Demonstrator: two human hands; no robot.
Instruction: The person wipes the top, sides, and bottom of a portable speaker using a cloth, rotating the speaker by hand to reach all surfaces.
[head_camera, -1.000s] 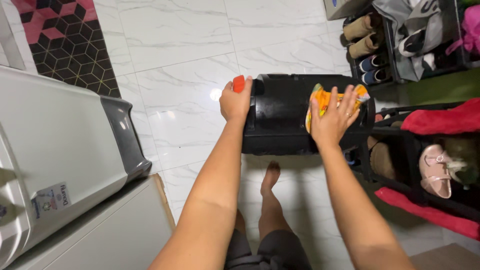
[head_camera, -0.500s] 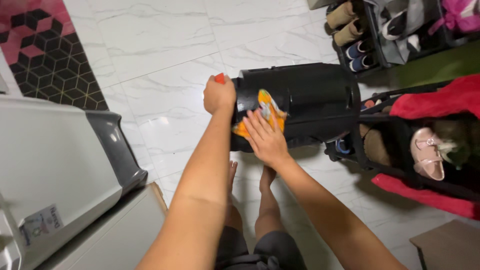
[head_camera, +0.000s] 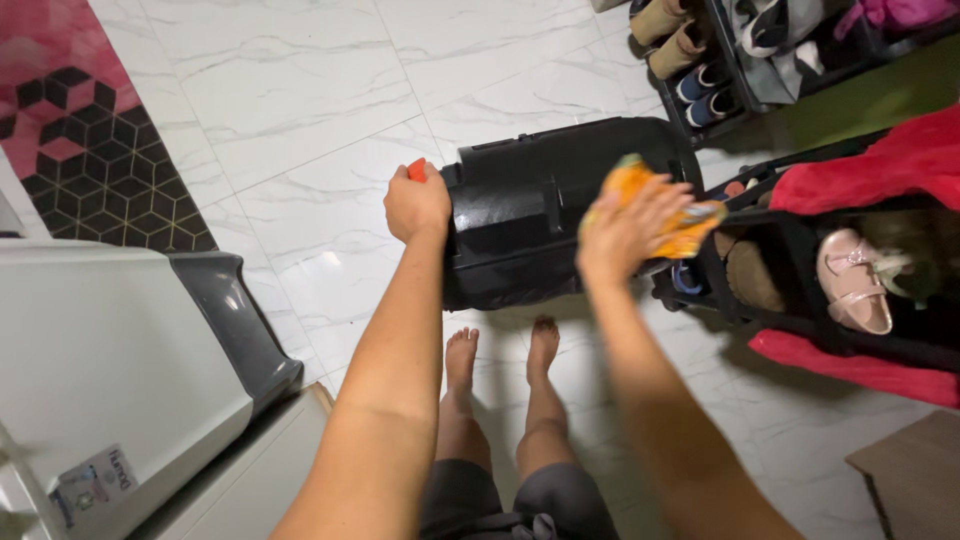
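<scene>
Standing view down onto a glossy black plastic bin (head_camera: 560, 215) lying on a white marble-tile floor (head_camera: 300, 110). The left hand (head_camera: 415, 205), fingers curled tight around an orange-red handle (head_camera: 417, 170) at the bin's left edge, steadies it; the right hand (head_camera: 625, 230), fingers spread flat, presses a blurred orange-yellow cloth (head_camera: 660, 205) against the bin's upper right. Good wiping likely needs a firm bracing grip and overlapping strokes. A small pale rectangular label (head_camera: 95, 478) sits on a white-and-grey appliance (head_camera: 120, 370) lower left.
</scene>
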